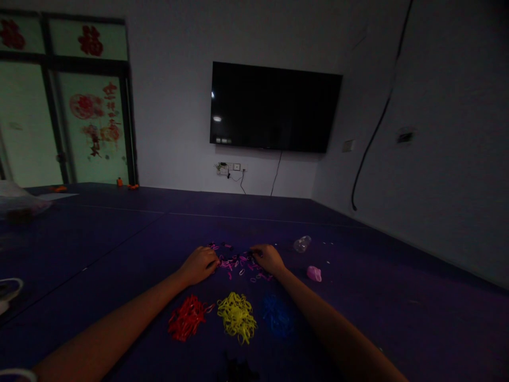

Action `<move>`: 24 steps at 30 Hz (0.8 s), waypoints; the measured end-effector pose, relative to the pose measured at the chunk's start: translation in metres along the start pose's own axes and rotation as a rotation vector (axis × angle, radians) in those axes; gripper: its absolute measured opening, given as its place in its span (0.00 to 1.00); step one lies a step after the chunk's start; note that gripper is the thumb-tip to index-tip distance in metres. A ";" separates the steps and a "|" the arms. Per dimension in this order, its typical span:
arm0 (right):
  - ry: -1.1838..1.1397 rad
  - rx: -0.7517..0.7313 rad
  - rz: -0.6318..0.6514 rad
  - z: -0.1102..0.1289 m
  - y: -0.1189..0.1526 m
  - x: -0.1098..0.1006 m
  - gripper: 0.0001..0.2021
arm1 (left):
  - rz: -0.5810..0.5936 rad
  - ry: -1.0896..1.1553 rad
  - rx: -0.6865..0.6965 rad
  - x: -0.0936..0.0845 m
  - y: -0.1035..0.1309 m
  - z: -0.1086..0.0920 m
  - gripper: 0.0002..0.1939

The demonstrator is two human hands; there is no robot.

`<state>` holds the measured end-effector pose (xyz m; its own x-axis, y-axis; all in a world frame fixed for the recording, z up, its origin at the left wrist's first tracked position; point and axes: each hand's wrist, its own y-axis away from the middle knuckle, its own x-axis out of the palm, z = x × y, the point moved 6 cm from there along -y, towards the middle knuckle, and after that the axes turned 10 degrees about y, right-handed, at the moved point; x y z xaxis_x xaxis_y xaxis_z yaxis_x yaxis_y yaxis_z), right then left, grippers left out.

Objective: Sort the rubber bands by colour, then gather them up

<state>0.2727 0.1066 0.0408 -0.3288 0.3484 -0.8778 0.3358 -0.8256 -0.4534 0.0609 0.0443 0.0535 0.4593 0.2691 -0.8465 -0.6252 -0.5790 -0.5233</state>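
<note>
Small pink, purple and dark rubber bands (238, 260) lie scattered on the dark purple tabletop (131, 254). My left hand (199, 264) rests at their left side, its fingers bent and drawn together; whatever they pinch is too small to make out. From the right, my right hand (269, 258) reaches into the same scatter with curled fingers, close to some dark bands. Between my forearms lie a red pile of rubber bands (187, 318), a yellow pile (237, 317) and a blue pile (277, 315). Nearer to me is a black pile (238, 369), dim and partly cut off.
Right of my right hand are a clear plastic cup-like piece (303, 244) and a crumpled pink item (314, 274). A clear plastic bag (19, 201) sits at far left, above a white-rimmed container (11, 289). Small orange objects (133, 187) stand along the far edge.
</note>
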 end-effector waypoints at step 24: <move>0.068 0.000 0.042 0.006 -0.002 0.001 0.18 | 0.005 0.009 -0.013 -0.003 0.000 -0.003 0.12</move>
<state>0.2665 0.1055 0.0415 -0.2531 0.3425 -0.9048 0.3478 -0.8404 -0.4155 0.0615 0.0415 0.0563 0.4620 0.2597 -0.8480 -0.6190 -0.5904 -0.5180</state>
